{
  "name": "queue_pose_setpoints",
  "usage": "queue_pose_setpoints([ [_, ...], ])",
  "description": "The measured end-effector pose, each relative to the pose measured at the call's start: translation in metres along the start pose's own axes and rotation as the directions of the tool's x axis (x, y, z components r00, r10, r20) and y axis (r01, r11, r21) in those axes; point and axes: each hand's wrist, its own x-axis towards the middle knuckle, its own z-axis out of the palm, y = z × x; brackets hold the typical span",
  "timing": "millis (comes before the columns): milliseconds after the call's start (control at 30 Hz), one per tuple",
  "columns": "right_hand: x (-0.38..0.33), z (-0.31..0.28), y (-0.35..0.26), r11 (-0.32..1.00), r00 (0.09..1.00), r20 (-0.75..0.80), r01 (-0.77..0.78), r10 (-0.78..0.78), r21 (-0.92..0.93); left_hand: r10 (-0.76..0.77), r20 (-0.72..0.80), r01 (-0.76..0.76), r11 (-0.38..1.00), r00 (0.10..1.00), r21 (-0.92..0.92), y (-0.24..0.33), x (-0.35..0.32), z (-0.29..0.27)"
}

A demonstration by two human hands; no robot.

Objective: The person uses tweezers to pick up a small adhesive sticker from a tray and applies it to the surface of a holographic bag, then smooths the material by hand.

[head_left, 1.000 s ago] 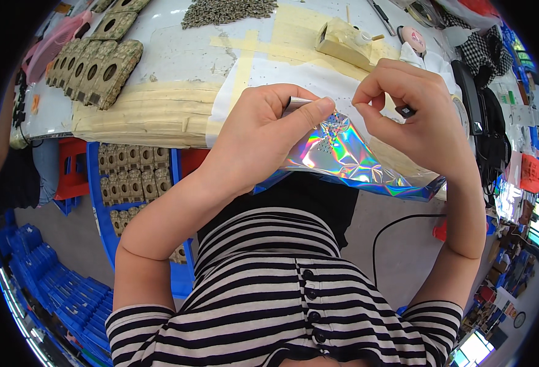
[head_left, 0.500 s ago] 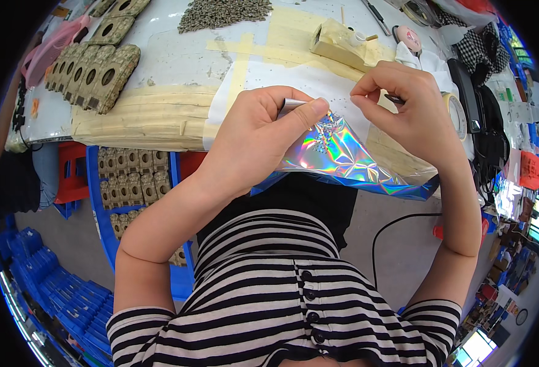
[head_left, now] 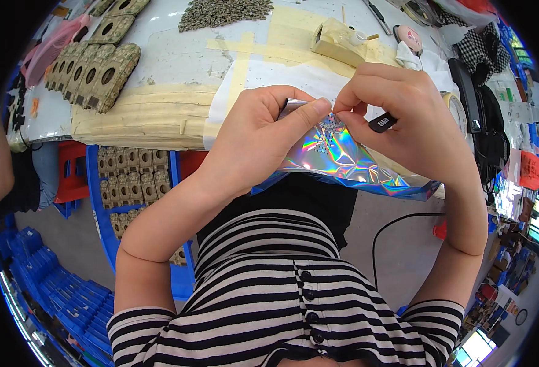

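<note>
In swung my right hand (head_left: 407, 110), black tool (head_left: 382, 123) gripped, fingertips pinched, up to my left thumb at the far edge of the iridescent foil (head_left: 367, 162)! My left hand (head_left: 269, 125) clasped a silvery piece (head_left: 295, 103) there, beside small specks (head_left: 322, 142), so both hands worked one spot.

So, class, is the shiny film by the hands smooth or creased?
Creased: jagged folds with rainbow reflections show across the shiny film.

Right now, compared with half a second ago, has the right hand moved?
Yes. Judged against the tape-covered block, the right hand has brought its fingertips leftward and nearer the wearer, closer to the left hand.
</note>
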Motion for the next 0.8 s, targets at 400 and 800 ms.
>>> queue_pose_setpoints([
  [400, -0.004, -0.002, -0.004, 1.0, 0.998, -0.059, -0.027, 0.027, 0.008, 0.017, -0.001, -0.017, 1.0, 1.0, 0.007, -0.005, 0.002, -0.003],
  [800, -0.015, 0.006, 0.027, 0.971, 0.97, -0.064, -0.238, 0.236, -0.025, 0.014, 0.001, -0.014, 1.0, 1.0, 0.023, -0.008, 0.003, -0.004],
])
